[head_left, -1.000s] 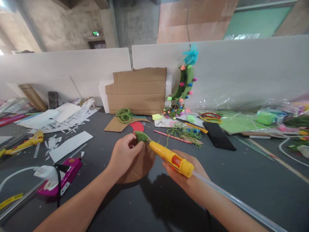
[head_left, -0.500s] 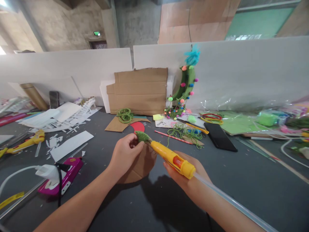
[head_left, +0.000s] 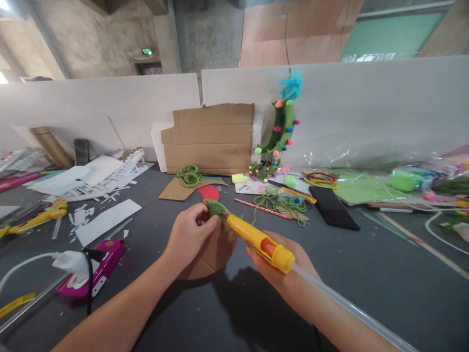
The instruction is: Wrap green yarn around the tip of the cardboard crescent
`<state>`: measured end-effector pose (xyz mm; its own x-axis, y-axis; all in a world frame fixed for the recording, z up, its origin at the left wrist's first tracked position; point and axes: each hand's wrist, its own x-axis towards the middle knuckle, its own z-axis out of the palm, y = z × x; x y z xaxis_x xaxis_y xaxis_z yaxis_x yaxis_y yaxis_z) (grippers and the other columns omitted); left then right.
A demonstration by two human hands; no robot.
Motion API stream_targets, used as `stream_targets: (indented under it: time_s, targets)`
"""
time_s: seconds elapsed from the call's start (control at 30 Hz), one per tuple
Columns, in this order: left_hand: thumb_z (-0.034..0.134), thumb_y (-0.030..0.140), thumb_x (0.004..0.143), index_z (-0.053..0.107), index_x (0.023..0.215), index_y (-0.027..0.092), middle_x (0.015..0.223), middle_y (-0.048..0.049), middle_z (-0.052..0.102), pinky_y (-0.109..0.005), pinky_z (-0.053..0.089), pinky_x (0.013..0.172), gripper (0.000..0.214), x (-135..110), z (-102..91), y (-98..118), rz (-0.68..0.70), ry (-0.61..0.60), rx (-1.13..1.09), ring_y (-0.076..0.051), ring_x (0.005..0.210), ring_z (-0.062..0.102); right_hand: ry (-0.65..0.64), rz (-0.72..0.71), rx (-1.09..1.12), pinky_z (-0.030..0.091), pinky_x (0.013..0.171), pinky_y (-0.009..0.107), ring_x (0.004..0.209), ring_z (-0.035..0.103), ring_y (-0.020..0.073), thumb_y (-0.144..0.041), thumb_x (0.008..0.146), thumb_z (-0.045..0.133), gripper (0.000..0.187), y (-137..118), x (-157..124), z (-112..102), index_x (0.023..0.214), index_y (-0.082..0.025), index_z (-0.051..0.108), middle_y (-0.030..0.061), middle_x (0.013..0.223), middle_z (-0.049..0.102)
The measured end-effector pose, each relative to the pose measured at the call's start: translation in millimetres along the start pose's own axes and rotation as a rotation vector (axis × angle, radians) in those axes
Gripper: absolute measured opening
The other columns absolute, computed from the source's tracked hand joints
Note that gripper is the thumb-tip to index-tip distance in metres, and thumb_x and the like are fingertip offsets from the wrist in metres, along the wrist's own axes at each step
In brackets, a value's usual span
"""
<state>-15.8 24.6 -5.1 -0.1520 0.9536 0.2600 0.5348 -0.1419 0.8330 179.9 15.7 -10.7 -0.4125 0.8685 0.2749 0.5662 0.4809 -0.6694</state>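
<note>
My left hand is closed around a brown cardboard piece with a rounded edge. Green yarn covers the tip of that piece, by my thumb and fingers. In my right hand is a yellow hot glue gun, a long clear glue stick trailing from its back end. The gun's nozzle meets the green-wrapped tip; whether glue is coming out cannot be made out. Just beyond my left hand lie a red round piece and a flat cardboard scrap.
A pompom-studded green crescent stands against the white board. Loose green yarn, a utility knife and a black phone lie to the right. At left are a magenta power strip and another yellow glue gun.
Hardly anything differs. The glue gun and my right hand have shifted very slightly left, with the nozzle staying at the green yarn. My left hand keeps its hold.
</note>
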Motion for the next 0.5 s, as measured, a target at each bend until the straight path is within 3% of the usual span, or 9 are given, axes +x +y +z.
stream_targets:
  time_s: [0.23, 0.5]
  targets:
    - [0.053, 0.025, 0.073, 0.054, 0.064, 0.017, 0.056, 0.0063, 0.047, -0.019, 0.031, 0.050, 0.012, 0.1, 0.4, 0.3, -0.006, 0.013, -0.009, -0.008, 0.053, 0.043, 0.032, 0.017, 0.070, 0.033, 0.049, 0.024, 0.054, 0.044, 0.0122, -0.032, 0.082, 0.049, 0.018, 3.4, 0.1, 1.5, 0.075, -0.017, 0.053, 0.0001, 0.063, 0.053]
    - [0.052, 0.026, 0.073, 0.054, 0.064, 0.017, 0.056, 0.0061, 0.047, -0.019, 0.031, 0.050, 0.013, -0.6, 1.1, -0.1, 0.004, 0.006, -0.010, -0.009, 0.053, 0.042, 0.020, 0.018, 0.035, 0.031, 0.047, 0.023, 0.050, 0.040, 0.0102, -0.032, 0.082, 0.048, 0.020, 0.0, -0.2, 1.4, 0.067, -0.018, 0.048, -0.0027, 0.058, 0.047]
